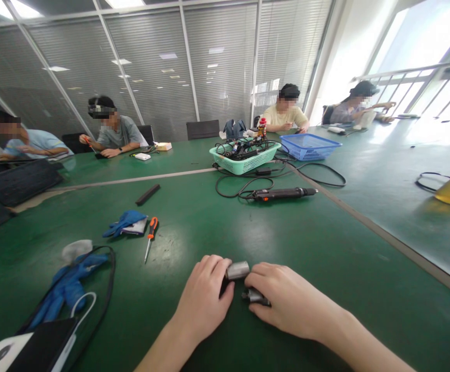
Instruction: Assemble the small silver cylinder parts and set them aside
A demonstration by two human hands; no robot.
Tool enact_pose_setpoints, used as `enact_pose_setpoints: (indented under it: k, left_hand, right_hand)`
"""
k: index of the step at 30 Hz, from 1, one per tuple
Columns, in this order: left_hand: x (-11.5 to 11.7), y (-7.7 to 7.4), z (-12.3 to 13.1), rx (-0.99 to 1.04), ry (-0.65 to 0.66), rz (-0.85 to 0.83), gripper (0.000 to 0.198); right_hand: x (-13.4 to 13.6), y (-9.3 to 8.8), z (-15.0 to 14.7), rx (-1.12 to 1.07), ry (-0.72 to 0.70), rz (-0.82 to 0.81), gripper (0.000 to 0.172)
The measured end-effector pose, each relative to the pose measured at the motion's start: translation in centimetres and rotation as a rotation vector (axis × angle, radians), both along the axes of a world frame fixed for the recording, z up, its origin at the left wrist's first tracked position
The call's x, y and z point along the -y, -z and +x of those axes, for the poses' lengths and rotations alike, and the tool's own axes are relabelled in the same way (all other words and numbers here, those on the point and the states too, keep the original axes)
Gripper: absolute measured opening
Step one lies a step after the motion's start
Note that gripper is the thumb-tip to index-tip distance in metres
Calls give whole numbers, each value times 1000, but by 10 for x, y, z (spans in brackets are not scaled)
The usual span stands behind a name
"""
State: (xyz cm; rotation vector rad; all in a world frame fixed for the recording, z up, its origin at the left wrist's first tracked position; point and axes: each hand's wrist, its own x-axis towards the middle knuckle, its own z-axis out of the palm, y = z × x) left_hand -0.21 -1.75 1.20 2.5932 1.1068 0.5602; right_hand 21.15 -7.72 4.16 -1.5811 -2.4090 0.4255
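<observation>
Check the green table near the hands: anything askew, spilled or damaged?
Nothing spilled or broken. Loose items only: screwdriver lying bare, blue gloves crumpled, power tool with tangled cable. Both hands, left hand and right hand, grip small metal parts.

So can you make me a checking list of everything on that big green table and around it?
Surface: green table, shiny, with a pale seam line.
Job's things: small grey metal cylinder between both hands; a second small metal part under the right fingers.
Clutter: orange-handled screwdriver, blue gloves, black bar, electric screwdriver, green basket, blue basket.
Grippers: left hand and right hand both touch the metal parts.
Cables: black cable loops from the green basket.
Surroundings: other people seated at the table; blinds and bright windows.
</observation>
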Motion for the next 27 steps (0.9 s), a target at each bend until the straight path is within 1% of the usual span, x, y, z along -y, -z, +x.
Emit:
enact_pose_setpoints:
  k: [5, 8, 12, 13, 15, 17, 19, 22, 27]
  left_hand:
    - [0, 0, 0, 11, -6, 3, 34]
    - [1, -2, 0, 29, -9, 23, 34]
    - [4, -8, -1, 11, -10, 83, 15]
    - [5, -10, -1, -3, 6, 100, 12]
    - [7, -11, -1, -36, 72, 121, 13]
    - [9, -11, -1, -64, 142, 113, 13]
    - [10, -11, 0, -87, 184, 85, 11]
    - [11, -9, 1, -110, 209, 43, 9]
    - [10, -9, 1, -120, 220, 28, 9]
  right_hand:
    - [-1, -2, 1, 2, -18, -11, 7]
    - [-2, -2, 0, -3, -22, -10, 6]
    - [-2, -1, -1, -8, -30, -8, 8]
    - [-2, 0, -2, -10, -30, -9, 8]
    - [-2, 0, -2, -14, -28, -13, 9]
    - [-2, 0, -2, -21, -25, -18, 9]
    - [-2, 0, -2, -28, -26, -17, 9]
    - [-2, 0, -2, -26, -41, -10, 7]
    - [-2, 1, -3, -16, -61, 3, 6]
